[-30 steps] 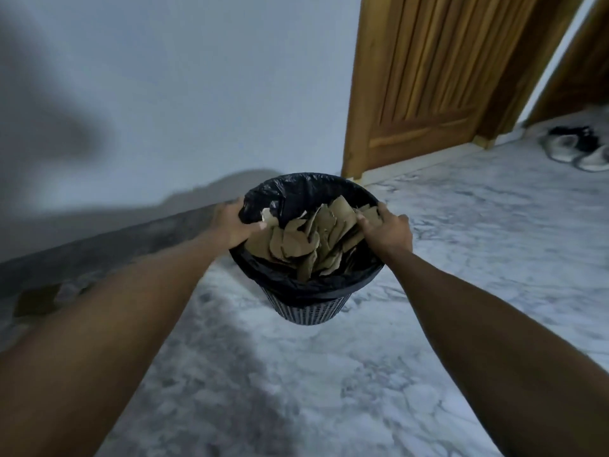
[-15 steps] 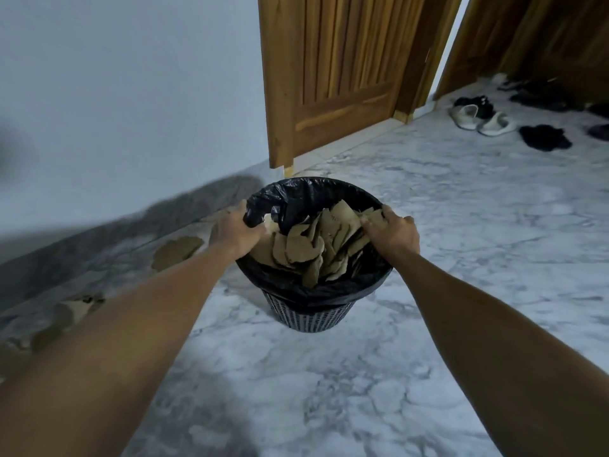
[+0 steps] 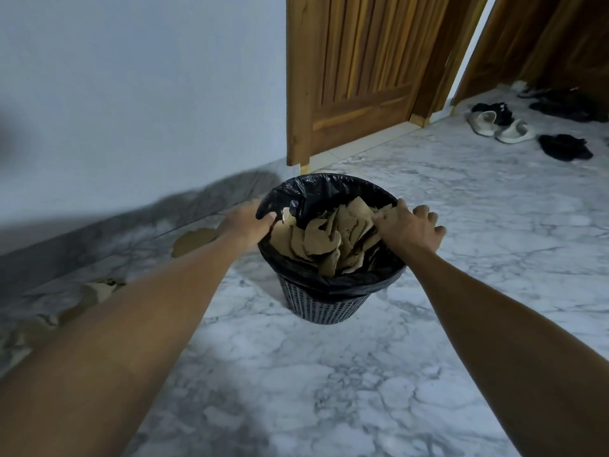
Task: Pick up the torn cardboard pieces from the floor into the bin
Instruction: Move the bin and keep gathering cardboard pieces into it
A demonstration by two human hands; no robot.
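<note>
A dark mesh bin lined with a black bag stands on the marble floor, filled with several torn brown cardboard pieces. My left hand grips the bin's left rim. My right hand rests on the right rim with its fingers starting to spread; the thumb is still at the edge. More torn cardboard lies on the floor by the wall: one piece just left of the bin and others further left, partly hidden by my left arm.
A white wall with a grey skirting runs along the left. A wooden door stands behind the bin. Sandals and dark shoes lie at the far right. Marble floor stretches in front of the bin.
The bin, held by both hands, has come down near the floor pieces by the wall. My view swung right, showing more shoes. My right fingers have loosened on the rim.
</note>
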